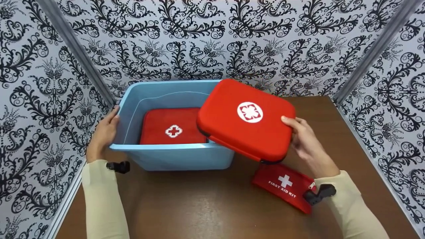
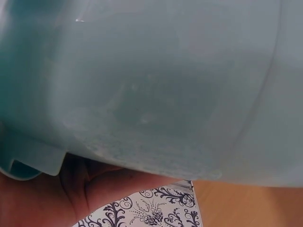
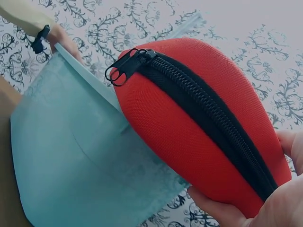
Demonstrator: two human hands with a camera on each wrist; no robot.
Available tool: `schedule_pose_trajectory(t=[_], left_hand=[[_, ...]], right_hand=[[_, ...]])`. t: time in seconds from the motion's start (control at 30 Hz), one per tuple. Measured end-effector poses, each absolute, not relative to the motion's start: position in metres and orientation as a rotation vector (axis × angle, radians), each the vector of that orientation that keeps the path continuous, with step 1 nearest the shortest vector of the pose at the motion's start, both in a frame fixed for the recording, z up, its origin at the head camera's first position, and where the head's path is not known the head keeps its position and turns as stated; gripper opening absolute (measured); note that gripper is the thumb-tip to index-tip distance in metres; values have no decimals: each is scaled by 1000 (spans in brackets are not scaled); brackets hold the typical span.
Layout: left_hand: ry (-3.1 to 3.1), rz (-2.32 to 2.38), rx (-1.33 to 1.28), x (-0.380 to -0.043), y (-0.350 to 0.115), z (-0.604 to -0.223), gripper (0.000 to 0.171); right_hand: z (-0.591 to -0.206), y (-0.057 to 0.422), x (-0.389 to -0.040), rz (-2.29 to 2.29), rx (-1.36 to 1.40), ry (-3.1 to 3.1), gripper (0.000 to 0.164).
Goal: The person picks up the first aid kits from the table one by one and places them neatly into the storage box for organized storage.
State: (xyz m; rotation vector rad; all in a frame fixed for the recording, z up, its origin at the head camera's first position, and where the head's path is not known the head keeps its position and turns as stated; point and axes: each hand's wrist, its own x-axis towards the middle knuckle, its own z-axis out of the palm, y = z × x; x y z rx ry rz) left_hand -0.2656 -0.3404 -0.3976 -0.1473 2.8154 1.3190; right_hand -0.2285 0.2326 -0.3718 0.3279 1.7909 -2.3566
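Observation:
My right hand (image 1: 305, 139) grips the right end of a red hard-shell first aid case (image 1: 225, 113), thumb on top and fingers beneath. The case is tilted above the right side of a light blue plastic bin (image 1: 176, 157), hiding that side. In the right wrist view the case's black zipper (image 3: 203, 109) runs along its edge, with two pulls at one end. My left hand (image 1: 105, 129) holds the bin's left rim from outside; the left wrist view shows its fingers (image 2: 113, 187) partly hidden behind the bin wall. Inside the bin lies a darker red first aid bag (image 1: 154, 127) with a white-edged cross emblem.
A small red first aid pouch (image 1: 272, 189) lies on the brown wooden table (image 1: 199, 205), below the case and partly covered by the right wrist's camera. Patterned panels (image 1: 206, 43) with grey corner strips enclose the back and both sides.

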Motion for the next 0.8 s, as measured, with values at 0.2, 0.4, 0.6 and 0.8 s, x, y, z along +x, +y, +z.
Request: schedule_pose_trajectory(t=[0.2, 0.4, 0.6, 0.8], left_hand=[[2812, 1334, -129, -265, -341, -397, 51], [2816, 1338, -115, -264, -342, -398, 51], [2845, 1330, -119, -264, -341, -398, 52], [2842, 1336, -110, -266, -340, -399, 52]], right_hand=[[-371, 217, -235, -2344, 277, 1815, 36], [-367, 201, -243, -2373, 229, 1767, 35], [-362, 186, -257, -2377, 204, 1733, 39], [-357, 170, -272, -2357, 157, 1692, 42]])
